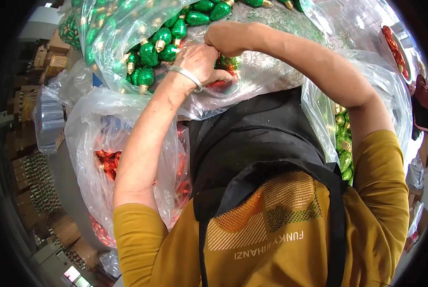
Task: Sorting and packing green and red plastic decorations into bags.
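My left hand [197, 62], with a pale bracelet at the wrist, is curled around glittery bulb ornaments. A red bulb ornament [218, 84] shows below its thumb, and a light green bulb ornament [230, 63] sticks out beside it. My right hand [229, 38] is closed, its fingertips meeting the top of my left hand; whatever it pinches is hidden. Just left of and beyond both hands lies a heap of dark green glitter bulb ornaments [149, 55] with gold caps, partly under clear plastic.
A clear bag [87, 112] at my left contains red bulb ornaments [109, 165]. Another clear bag [314, 107] at my right has light green ones [346, 160]. Red bulbs [390, 40] sit in a round container at far right. Cardboard boxes [58, 44] are stacked at left.
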A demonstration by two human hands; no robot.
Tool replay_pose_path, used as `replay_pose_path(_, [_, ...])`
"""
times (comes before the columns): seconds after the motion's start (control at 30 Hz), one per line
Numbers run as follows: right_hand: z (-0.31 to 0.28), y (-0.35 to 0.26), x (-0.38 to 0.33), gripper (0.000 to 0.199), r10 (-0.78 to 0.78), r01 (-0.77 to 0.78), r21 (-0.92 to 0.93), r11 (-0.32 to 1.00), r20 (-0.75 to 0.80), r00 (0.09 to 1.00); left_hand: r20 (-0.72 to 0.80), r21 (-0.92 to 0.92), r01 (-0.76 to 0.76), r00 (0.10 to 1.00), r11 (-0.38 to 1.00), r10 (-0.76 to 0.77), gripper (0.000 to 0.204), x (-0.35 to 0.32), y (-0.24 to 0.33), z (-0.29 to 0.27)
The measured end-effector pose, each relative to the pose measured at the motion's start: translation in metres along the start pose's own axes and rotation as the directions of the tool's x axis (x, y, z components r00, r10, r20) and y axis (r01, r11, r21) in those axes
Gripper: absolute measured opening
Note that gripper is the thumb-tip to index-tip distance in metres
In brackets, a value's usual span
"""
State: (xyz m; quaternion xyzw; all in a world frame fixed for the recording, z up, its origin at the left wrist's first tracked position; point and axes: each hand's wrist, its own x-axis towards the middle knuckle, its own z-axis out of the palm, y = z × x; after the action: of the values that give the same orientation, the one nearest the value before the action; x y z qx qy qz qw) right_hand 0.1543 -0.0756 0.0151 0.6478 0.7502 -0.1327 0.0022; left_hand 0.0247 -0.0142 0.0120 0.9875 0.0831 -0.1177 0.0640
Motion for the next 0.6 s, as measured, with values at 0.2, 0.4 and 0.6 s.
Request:
replay_pose_path(0.2, [0.006, -0.008, -0.013, 0.015, -0.170, 0.168, 0.032, 0.985, 0.064, 0.983, 0.010, 0.060, -0.169, 0.986, 0.984, 0.168, 0.067, 0.006, -0.011, 0.011])
replay_pose_path(0.4, [0.039, -0.016, -0.059, 0.012, -0.397, 0.359, -0.170, 0.918, -0.419, 0.816, -0.037, 0.024, -0.149, 0.988, 0.989, 0.150, 0.055, 0.013, -0.044, 0.022])
replay_pose_path(0.6, [-0.003, -0.017, -0.054, 0.016, -0.318, 0.315, -0.048, 0.948, -0.178, 0.931, -0.343, -0.003, -0.224, 0.916, 0.975, 0.209, 0.049, -0.023, -0.028, -0.003])
